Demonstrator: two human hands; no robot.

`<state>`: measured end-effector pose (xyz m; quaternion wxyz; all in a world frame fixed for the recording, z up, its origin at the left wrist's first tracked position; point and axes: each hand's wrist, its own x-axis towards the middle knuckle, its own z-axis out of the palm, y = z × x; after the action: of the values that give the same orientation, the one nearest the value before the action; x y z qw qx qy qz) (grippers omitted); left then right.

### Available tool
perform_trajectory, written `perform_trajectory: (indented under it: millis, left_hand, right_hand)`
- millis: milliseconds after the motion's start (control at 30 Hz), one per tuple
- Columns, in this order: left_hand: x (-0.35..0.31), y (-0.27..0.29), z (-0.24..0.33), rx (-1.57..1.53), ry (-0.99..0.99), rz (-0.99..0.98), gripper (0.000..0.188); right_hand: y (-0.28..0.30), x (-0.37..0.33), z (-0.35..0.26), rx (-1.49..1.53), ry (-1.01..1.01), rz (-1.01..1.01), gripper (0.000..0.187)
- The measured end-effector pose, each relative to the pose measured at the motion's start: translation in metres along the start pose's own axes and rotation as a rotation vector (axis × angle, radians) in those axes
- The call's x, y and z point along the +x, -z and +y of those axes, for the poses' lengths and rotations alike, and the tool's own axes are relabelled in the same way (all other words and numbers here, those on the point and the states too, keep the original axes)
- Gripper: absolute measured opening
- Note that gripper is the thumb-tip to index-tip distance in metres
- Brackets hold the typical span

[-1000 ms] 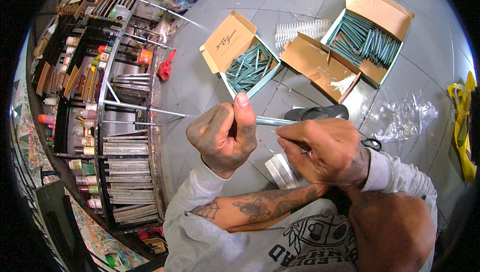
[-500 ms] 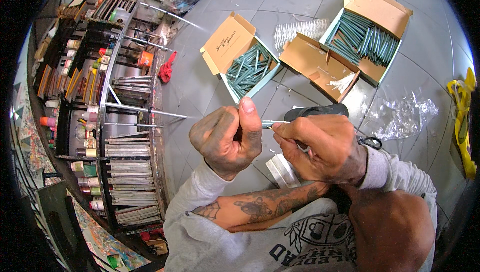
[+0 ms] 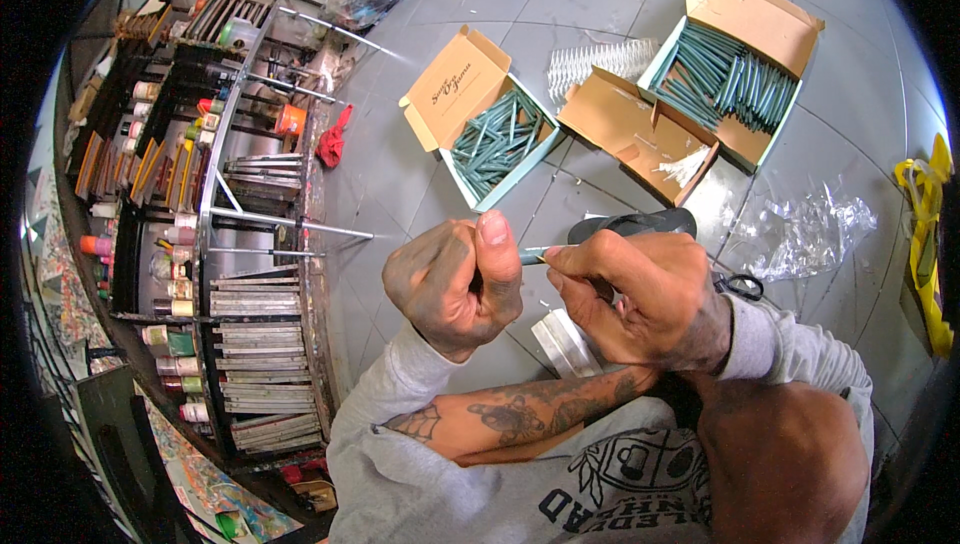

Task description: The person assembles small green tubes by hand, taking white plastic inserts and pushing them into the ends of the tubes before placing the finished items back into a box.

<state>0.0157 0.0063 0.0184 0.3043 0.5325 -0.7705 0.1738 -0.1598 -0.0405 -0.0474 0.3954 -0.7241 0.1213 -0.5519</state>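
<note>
Just above my lap, my left hand [image 3: 452, 286] is closed with its thumb on top, gripping a slim dark-green stick [image 3: 530, 255]. Only the stick's right end shows; the rest is inside the fist. My right hand [image 3: 640, 289] pinches a tiny pale yellowish piece [image 3: 542, 258] against that end. What the piece is cannot be made out. Beyond the hands, an open box [image 3: 418, 124] holds loose green sticks [image 3: 497, 144] of the same kind. A second open box [image 3: 697, 4] at the far right holds more green sticks [image 3: 735, 84], some in neat rows.
A brown cardboard tray [image 3: 615, 114] with small white sticks [image 3: 686, 166] adjoins the second box. Nearby lie a clear ridged plastic strip [image 3: 595, 64], crumpled clear wrap [image 3: 800, 234], a black sandal [image 3: 655, 222] and a silvery packet [image 3: 565, 341]. Shelving with bottles and frames [image 3: 262, 364] stands left.
My left thumb has dropped slightly and my left fist has shifted a little, covering more of the green stick. My right hand keeps its pinch in nearly the same place.
</note>
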Motion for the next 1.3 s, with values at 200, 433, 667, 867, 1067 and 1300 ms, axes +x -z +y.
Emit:
perform_trajectory:
  millis: [200, 433, 667, 867, 1067, 1300]
  left_hand:
    - [-0.003, -0.003, -0.004, -0.013, -0.081, 0.020, 0.035]
    - [-0.001, 0.004, 0.001, 0.031, -0.180, -0.023, 0.031]
    - [-0.006, 0.003, -0.005, 0.039, -0.267, -0.046, 0.027]
    - [-0.007, 0.004, -0.007, 0.079, -0.334, -0.035, 0.022]
    - [-0.010, 0.004, -0.014, 0.052, -0.351, -0.005, 0.022]
    - [-0.012, 0.003, -0.016, 0.034, -0.343, -0.016, 0.020]
  right_hand:
    - [0.003, -0.001, 0.002, -0.050, 0.013, -0.023, 0.014]
    - [0.002, 0.002, 0.001, 0.052, -0.001, -0.022, 0.025]
    - [0.004, 0.001, 0.003, 0.152, -0.074, -0.062, 0.016]
    - [0.001, 0.001, 0.002, 0.159, -0.108, -0.057, 0.015]
    - [-0.002, -0.002, 0.003, 0.069, -0.082, -0.070, 0.018]
    - [0.002, 0.001, -0.004, 0.239, -0.240, -0.118, 0.016]
